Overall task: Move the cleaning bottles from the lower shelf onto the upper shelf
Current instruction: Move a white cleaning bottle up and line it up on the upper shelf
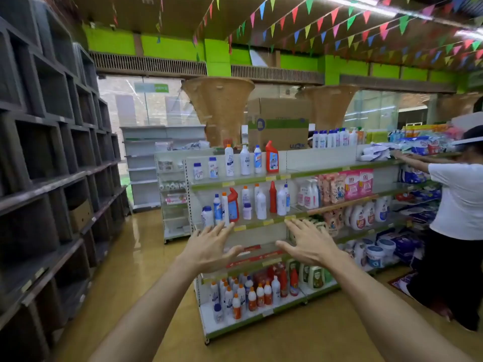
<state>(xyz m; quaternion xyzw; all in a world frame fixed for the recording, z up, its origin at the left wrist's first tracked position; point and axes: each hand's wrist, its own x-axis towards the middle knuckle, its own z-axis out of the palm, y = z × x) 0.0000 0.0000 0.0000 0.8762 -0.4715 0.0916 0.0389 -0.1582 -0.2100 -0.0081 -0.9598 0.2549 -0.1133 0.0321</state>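
Note:
Several white, blue and red cleaning bottles (245, 202) stand on the lower shelf (261, 223) of a white store rack. The upper shelf (235, 183) above it carries several more bottles, among them a red one (271, 158). My left hand (209, 248) and my right hand (309, 242) reach forward with fingers spread, holding nothing. Both hands hover in front of the rack, just below the lower shelf's edge and short of it.
Dark wooden cubby shelves (52, 178) line the left side of the aisle. A person in a white shirt (460, 199) works at the rack on the right. More bottles (251, 293) fill the bottom shelf. A cardboard box (279, 126) sits behind the rack top.

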